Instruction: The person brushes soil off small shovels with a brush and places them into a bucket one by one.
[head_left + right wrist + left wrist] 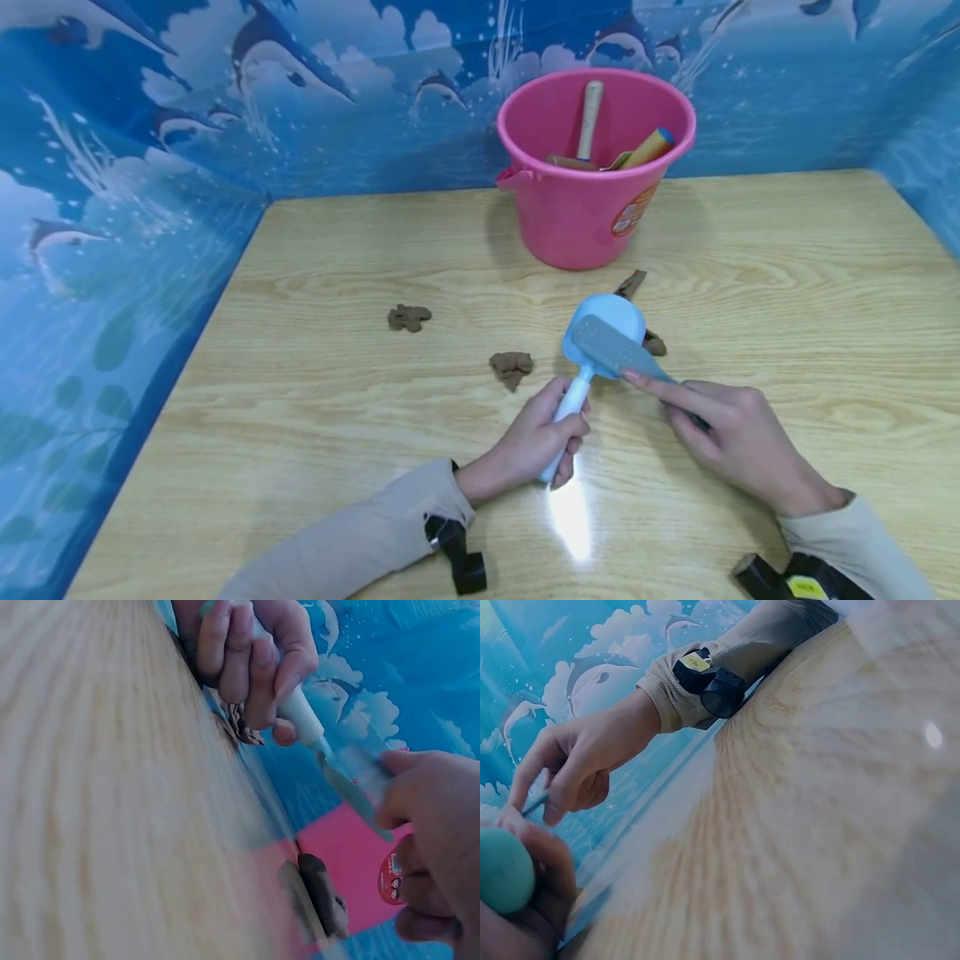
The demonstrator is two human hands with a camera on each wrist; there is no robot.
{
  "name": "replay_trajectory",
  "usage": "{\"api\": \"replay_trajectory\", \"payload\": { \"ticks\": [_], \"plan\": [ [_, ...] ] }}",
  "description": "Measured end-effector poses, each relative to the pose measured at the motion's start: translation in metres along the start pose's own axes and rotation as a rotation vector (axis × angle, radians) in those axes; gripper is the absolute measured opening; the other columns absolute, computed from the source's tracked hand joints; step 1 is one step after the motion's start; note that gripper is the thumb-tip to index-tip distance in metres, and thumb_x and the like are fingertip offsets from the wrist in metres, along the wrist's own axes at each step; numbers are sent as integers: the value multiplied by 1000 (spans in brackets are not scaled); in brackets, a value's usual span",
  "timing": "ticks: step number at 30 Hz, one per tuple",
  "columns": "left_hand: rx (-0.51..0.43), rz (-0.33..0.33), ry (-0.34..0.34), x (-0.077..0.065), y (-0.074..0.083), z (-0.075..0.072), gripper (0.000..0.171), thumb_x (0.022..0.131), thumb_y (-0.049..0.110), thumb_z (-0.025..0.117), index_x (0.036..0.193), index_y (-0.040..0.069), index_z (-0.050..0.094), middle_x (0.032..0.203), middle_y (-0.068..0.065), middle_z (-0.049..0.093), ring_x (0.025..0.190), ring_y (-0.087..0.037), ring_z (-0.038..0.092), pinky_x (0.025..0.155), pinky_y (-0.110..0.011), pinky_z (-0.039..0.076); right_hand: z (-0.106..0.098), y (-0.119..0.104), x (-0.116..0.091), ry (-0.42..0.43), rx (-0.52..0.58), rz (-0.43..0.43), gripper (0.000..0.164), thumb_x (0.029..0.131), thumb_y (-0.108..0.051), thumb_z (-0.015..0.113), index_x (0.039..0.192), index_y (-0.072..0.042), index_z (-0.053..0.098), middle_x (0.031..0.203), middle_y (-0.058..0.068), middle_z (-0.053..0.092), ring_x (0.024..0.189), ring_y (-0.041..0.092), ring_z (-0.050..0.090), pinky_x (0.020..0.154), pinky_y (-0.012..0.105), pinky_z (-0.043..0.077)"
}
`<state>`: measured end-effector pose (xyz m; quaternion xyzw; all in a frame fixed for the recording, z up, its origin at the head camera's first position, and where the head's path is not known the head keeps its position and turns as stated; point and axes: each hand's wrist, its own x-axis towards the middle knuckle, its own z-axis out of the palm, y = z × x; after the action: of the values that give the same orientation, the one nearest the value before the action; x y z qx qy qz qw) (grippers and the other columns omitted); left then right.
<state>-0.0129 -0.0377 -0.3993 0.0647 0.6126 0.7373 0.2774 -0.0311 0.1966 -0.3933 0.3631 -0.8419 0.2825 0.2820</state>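
Note:
My left hand (531, 442) grips the handle of a light-blue round-headed scoop (611, 308), whose rounded handle end (506, 870) shows in the left wrist view. My right hand (738, 429) holds a narrow grey-blue flat tool (611, 343), index finger stretched along it. Its rounded end overlaps the scoop's head in the head view. Behind the head, two brown clay-like pieces (632, 284) show in part. Left of the scoop lies a brown lump (512, 367). Edge-on in the right wrist view, the scoop's head (352, 795) looks thin, and the flat tool is blurred.
A pink bucket (555, 217) stands at the back of the wood-grain table (300, 467). Inside it are a white-handled tool (591, 121) and a yellowish piece with a blue end (651, 148). Another brown lump (408, 317) lies farther left. A dolphin-print sheet (360, 108) borders the table.

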Motion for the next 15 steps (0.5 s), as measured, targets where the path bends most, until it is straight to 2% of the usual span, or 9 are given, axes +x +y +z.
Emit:
{"api": "replay_trajectory", "payload": {
  "ticks": [1,3,5,7,8,9,10,12,15],
  "plan": [
    [-62,6,-52,0,1,-1,14,84,-1,44,97,3,41,55,2,41,36,-8,39,30,-22,35,0,0,0,-2,10,5,35,97,-24,43,114,-14,72,75,-5,70,63,-5,56,55,10,48],
    [-214,1,-187,-1,2,-3,14,82,-2,40,92,8,38,53,5,40,37,-6,38,32,-20,33,-3,1,1,18,12,49,32,95,-19,47,115,-13,71,75,-2,70,60,-7,52,54,8,45],
    [-355,-25,-334,-1,4,-5,15,80,-3,35,86,11,36,52,7,38,38,-4,37,34,-19,32,-7,2,3,72,9,119,31,91,-15,51,115,-10,70,79,6,72,57,-7,50,51,8,43],
    [-431,-49,-450,-2,4,-7,16,81,0,30,82,14,37,53,9,39,41,-3,38,38,-17,33,-11,3,4,121,10,161,31,88,-9,53,115,-5,69,82,10,73,50,-8,38,44,8,34],
    [-449,-59,-485,-2,5,-7,17,82,2,29,80,16,37,53,10,39,43,-3,38,40,-17,33,-12,3,4,140,7,168,31,88,-9,53,114,-4,69,82,12,72,47,-7,30,41,10,29],
    [-461,-65,-503,-2,5,-8,17,84,3,28,79,17,37,54,10,39,44,-3,38,42,-16,33,-12,3,5,156,10,169,30,89,-9,53,113,-2,69,83,12,73,46,-7,27,40,10,28],
    [-473,-70,-511,-2,6,-9,18,88,5,27,79,18,37,54,11,39,46,-3,38,43,-15,33,-12,3,5,172,12,164,29,90,-10,53,112,-1,69,93,13,73,46,-7,29,42,9,30],
    [-506,-89,-506,-1,7,-10,22,94,9,26,78,19,38,55,11,39,48,-2,36,44,-14,31,-11,3,5,207,27,146,28,91,-12,54,110,1,70,104,13,70,47,-6,38,48,5,37],
    [-555,-139,-483,-3,10,-11,27,101,14,27,77,19,39,54,12,38,47,0,35,41,-12,28,-9,-1,5,251,67,109,28,94,-18,54,106,2,71,103,11,71,57,-6,51,61,2,43]
  ]
}}
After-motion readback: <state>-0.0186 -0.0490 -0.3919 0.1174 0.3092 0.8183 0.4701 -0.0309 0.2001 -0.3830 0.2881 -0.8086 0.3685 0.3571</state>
